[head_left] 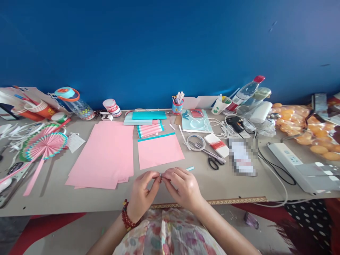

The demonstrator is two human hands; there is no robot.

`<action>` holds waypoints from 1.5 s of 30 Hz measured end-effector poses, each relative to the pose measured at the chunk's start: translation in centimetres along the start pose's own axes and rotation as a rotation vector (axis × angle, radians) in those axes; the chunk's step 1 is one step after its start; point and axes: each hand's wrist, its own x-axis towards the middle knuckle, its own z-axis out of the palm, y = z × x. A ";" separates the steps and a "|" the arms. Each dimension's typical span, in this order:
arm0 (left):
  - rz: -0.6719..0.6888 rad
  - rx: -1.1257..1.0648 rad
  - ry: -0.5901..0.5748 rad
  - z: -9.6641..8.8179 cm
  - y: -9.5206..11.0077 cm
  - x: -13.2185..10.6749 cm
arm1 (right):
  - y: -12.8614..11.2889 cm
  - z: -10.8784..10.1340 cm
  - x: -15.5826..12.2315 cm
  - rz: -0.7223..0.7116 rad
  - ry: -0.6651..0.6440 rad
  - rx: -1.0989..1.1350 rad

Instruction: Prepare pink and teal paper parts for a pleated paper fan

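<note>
My left hand (143, 193) and my right hand (183, 186) meet at the table's front edge, fingertips pinched together. Between them is a tiny greyish piece (160, 175), too small to name. Just beyond my fingers lies a pink paper sheet (160, 152) with a blue strip along its far edge. A short blue-and-white strip (190, 168) rests beside my right hand. To the left is a stack of large pink sheets (103, 152). Behind the single sheet sit a pleated pink paper piece (151, 130) with blue edges and some blue paper (148, 115).
Scissors (214, 162), a utility knife (212, 154) and a power strip (289, 166) lie on the right. Cables run among them. A pleated paper fan (46, 145) lies on the left. Bottles, cups and a pen holder (177, 107) line the blue wall.
</note>
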 end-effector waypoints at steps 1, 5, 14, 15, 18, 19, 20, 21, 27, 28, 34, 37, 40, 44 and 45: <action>0.028 0.034 0.002 0.0 0.0 0.0 | 0.0 0.0 0.0 -0.005 -0.003 -0.002; 0.110 0.142 -0.026 0.1 -0.1 0.1 | 0.1 -0.1 0.1 -0.011 -0.022 -0.025; 0.115 0.124 -0.049 0.1 0.2 0.1 | 0.1 -0.6 0.5 -0.030 -0.060 -0.022; 0.113 0.108 -0.052 0.1 0.2 0.1 | 0.1 -0.6 0.6 -0.022 -0.062 -0.010; 0.107 0.068 -0.051 0.0 0.3 0.0 | 0.1 -0.5 0.6 0.003 -0.063 0.031; 0.102 0.054 -0.050 0.0 0.3 0.0 | 0.0 -0.5 0.6 0.010 -0.061 0.046; 0.096 0.038 -0.051 0.0 0.3 0.0 | 0.0 -0.5 0.6 0.017 -0.059 0.062; 0.088 0.023 -0.053 0.0 0.3 0.0 | 0.0 -0.5 0.6 0.023 -0.057 0.076; 0.109 0.059 -0.053 0.1 0.3 0.1 | -0.2 -0.8 0.6 0.063 -0.078 0.129; 0.116 0.071 -0.052 0.1 0.3 0.1 | -0.2 -0.9 0.7 0.067 -0.083 0.129; 0.127 0.117 -0.055 0.1 0.5 0.1 | -0.2 -0.9 0.6 0.075 -0.066 0.103; 0.134 0.123 -0.056 0.1 0.5 0.1 | -0.2 -0.9 0.6 0.076 -0.064 0.104; 0.132 0.132 -0.057 0.1 0.5 0.1 | -0.2 -1.0 0.6 0.080 -0.068 0.106; 0.127 0.150 -0.067 0.2 0.4 0.0 | -0.2 -1.0 0.5 0.094 -0.065 0.101; 0.129 0.149 -0.069 0.3 0.4 0.0 | -0.2 -0.9 0.5 0.094 -0.064 0.101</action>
